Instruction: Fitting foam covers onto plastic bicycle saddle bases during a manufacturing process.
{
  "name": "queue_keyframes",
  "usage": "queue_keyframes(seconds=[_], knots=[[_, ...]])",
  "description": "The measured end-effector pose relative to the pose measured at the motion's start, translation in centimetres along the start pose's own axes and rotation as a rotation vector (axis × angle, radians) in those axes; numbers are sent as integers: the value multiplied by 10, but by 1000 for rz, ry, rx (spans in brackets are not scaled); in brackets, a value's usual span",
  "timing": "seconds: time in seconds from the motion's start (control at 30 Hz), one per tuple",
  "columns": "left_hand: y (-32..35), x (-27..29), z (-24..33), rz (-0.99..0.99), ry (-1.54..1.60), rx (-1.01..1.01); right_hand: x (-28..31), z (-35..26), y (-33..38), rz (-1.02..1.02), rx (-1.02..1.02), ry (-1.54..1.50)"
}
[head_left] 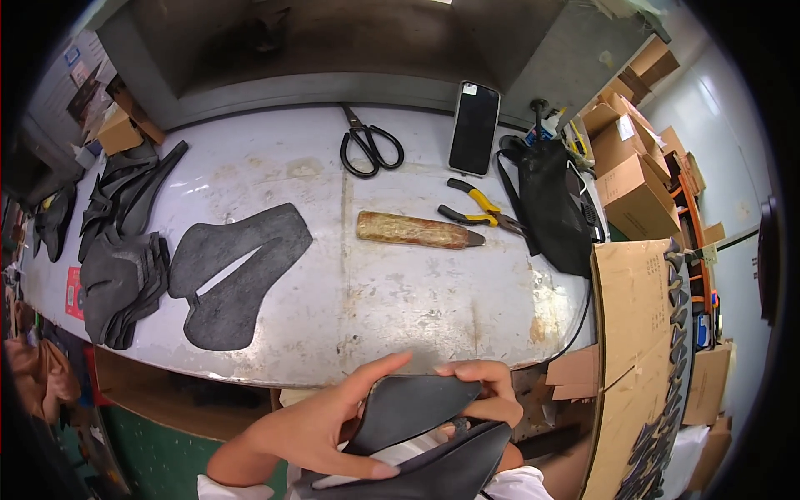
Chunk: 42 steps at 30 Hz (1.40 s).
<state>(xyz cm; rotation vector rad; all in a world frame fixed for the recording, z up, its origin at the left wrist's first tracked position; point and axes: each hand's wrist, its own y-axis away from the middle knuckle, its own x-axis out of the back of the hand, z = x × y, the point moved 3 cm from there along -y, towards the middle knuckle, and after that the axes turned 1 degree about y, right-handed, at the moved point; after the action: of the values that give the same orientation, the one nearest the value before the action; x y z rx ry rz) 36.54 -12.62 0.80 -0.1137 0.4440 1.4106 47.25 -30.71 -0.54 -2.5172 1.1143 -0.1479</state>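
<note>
Close to my body, at the table's near edge, I hold a black shoe upper [417, 408] with a smooth face and a pale strip showing inside its opening. My left hand [325, 421] grips its left side, thumb inside the opening and fingers along the outer edge. Bent around the right end are the fingers of my right hand [492, 392], partly hidden by the upper. Beyond my hands, to the left, a dark grey cut piece [242, 300] with a long slit lies flat. A knife-like tool with a wrapped handle [412, 230] rests mid-table.
Stacked dark pieces [121, 287] are at the left. Black-handled scissors [371, 148], a phone [475, 129], yellow-black pliers [483, 208] and a black bag [550, 204] lie at the back and right. A tall cardboard sheet [633, 333] stands at the right edge.
</note>
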Motion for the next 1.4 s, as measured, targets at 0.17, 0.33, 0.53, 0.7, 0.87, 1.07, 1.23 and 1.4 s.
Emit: queue_keyframes(seconds=[0.17, 0.33, 0.53, 0.7, 0.87, 1.07, 1.23, 1.4], knots=[[-12, 5, 40, 11, -920, 23, -8, -11, 8, -146, 221, 270], [-17, -2, 36, 0, -753, -405, -17, -12, 6, -224, 320, 345], [-12, -11, 32, 81, -1034, -636, -9, -8, 13, -117, 395, 587], [-10, -9, 30, 73, -1040, -717, -11, -2, 17, 1, 615, 567], [-10, -15, 35, 78, -1058, -745, -11, -5, 9, -42, 618, 410], [-3, -27, 34, 233, -1242, -785, -12, 12, -3, -143, 3, -102], [-9, -29, 23, 236, -1077, -674, -22, 32, -1, 58, 190, -118], [-8, -15, 23, 341, -913, -555, -4, 48, 3, 235, 186, -66]])
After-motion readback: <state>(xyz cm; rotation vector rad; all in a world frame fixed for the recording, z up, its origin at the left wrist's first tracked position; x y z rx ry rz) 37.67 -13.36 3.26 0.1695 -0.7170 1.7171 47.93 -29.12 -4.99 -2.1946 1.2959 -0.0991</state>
